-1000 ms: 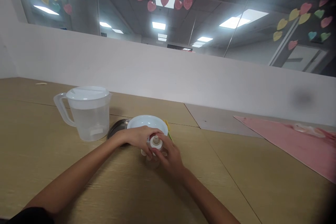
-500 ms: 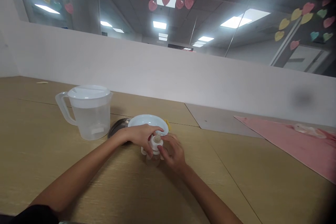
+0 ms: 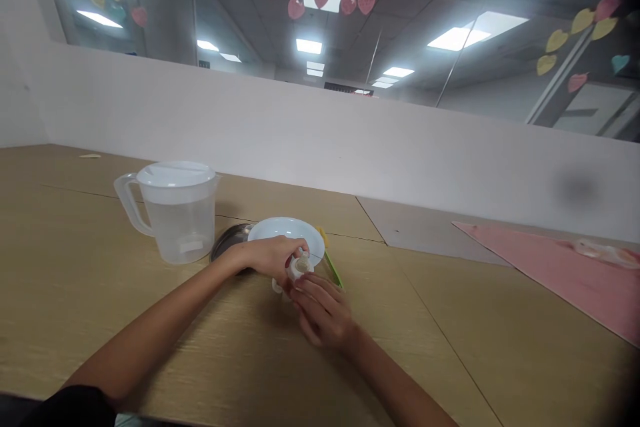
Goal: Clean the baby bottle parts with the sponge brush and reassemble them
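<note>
A small baby bottle (image 3: 301,266) with a white collar and a clear teat is between my two hands, its top facing up toward me. My left hand (image 3: 270,259) curls round the collar from the left, with the thumb and fingers closed on it. From the front right, my right hand (image 3: 324,310) has its fingers bent against the bottle just under the collar. Most of the bottle's body is hidden behind the fingers. A white loop-like handle (image 3: 277,286) shows below my left hand. Right behind the bottle stands a white bowl (image 3: 285,225).
A lidded clear pitcher (image 3: 181,230) stands to the left, beside a round metal dish (image 3: 227,241) partly behind the bowl. A thin green and yellow tool (image 3: 333,268) lies right of the bowl. A pink mat (image 3: 555,273) covers the table's right side, and a white wall (image 3: 300,133) rises behind.
My right hand has shifted down and its fingers now wrap the front of the bottle, covering its body. The bottle's top tilts a little more toward me. The green handle has come into view.
</note>
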The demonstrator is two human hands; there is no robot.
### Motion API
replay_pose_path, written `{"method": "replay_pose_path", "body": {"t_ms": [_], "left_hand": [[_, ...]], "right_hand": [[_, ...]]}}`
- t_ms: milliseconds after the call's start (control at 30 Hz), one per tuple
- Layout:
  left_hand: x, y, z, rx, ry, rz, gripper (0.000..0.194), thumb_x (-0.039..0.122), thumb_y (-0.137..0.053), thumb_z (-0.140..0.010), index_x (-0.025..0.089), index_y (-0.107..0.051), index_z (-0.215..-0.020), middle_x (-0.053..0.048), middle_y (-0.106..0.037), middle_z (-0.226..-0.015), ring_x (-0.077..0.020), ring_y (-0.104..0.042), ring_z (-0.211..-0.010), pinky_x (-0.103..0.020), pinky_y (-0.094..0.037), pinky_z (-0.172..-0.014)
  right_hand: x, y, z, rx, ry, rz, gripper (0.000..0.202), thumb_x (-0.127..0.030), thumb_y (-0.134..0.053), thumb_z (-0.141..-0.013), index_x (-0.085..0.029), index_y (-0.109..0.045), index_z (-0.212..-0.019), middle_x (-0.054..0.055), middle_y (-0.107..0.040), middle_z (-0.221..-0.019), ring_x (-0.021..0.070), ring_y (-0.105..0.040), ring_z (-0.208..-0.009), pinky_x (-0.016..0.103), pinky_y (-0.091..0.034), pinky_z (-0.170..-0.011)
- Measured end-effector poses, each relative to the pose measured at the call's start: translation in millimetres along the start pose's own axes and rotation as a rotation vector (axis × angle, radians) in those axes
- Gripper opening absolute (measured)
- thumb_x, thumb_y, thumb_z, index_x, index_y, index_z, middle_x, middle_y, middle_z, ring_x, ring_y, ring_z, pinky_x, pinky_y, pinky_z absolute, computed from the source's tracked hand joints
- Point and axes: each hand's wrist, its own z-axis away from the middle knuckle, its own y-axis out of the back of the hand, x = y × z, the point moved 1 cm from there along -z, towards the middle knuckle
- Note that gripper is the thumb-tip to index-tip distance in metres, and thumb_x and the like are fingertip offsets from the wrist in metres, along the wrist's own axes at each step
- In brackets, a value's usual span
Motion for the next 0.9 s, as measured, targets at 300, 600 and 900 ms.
{"method": "replay_pose_path", "body": {"t_ms": [300, 600, 900], "left_hand": [[2.9, 1.1, 1.1, -0.009, 0.049, -0.01, 0.046, 0.036, -0.072, -0.053, 0.021, -0.049, -0.089, 0.004, -0.055, -0.077, -0.014, -0.051, -0.069, -0.021, -0.034, -0.054], [-0.8, -0.2, 0.6, -0.018, -0.014, 0.066, 0.056, 0.029, -0.072, -0.054, 0.023, -0.045, -0.103, 0.007, -0.055, -0.072, -0.0127, -0.05, -0.067, -0.02, -0.034, -0.055], [-5.0, 1.9, -0.4, -0.086, -0.024, 0.14, 0.049, 0.029, -0.074, -0.052, 0.021, -0.05, -0.094, 0.005, -0.052, -0.076, -0.0125, -0.049, -0.07, -0.021, -0.036, -0.059]], "right_hand": [[12.6, 2.4, 6.1, 0.16, -0.119, -0.006, 0.023, -0.006, -0.05, -0.076, -0.015, -0.06, -0.094, 0.009, -0.067, -0.079, 0.0184, -0.066, -0.08, 0.033, -0.059, -0.072], [6.5, 0.4, 3.1, 0.044, 0.098, 0.08, 0.016, -0.011, -0.053, -0.078, -0.014, -0.061, -0.091, 0.008, -0.07, -0.077, 0.0177, -0.067, -0.076, 0.031, -0.059, -0.079], [6.3, -1.7, 5.3, 0.081, -0.007, -0.03, 0.028, -0.008, -0.049, -0.078, -0.014, -0.057, -0.104, 0.011, -0.067, -0.089, 0.0207, -0.065, -0.092, 0.032, -0.058, -0.077]]}}
